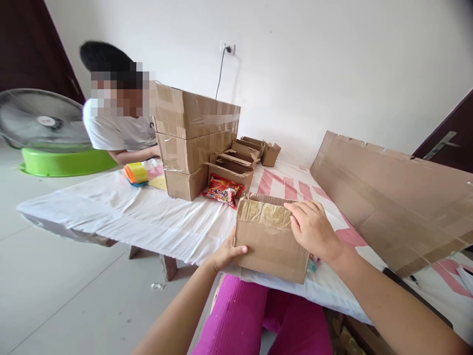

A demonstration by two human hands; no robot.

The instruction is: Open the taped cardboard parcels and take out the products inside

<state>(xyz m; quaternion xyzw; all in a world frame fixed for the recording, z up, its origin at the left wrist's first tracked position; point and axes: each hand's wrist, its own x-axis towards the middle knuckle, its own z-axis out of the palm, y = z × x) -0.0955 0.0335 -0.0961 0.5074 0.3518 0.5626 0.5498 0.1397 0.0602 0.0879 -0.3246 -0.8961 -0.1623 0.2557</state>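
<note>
Brown cardboard cartons (203,135), stacked three high towards the far edge of the white-clothed counter (92,202), might topple if knocked. At the near edge, the left-hand grip (228,253) clasps a small, taped brown cardboard box (271,252), thumb on its front; loosening could let it slip off. The right-hand grip (314,229) curls at its top; whether it pinches, I cannot tell. Hard pulling could tear the cardboard.

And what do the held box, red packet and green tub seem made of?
Held box: matt brown cardboard, likely corrugated, judging by its ragged top edge. Red packet: shiny, probably plastic film, given its creases. Green tub: smooth, likely plastic, from its even colour.
</note>
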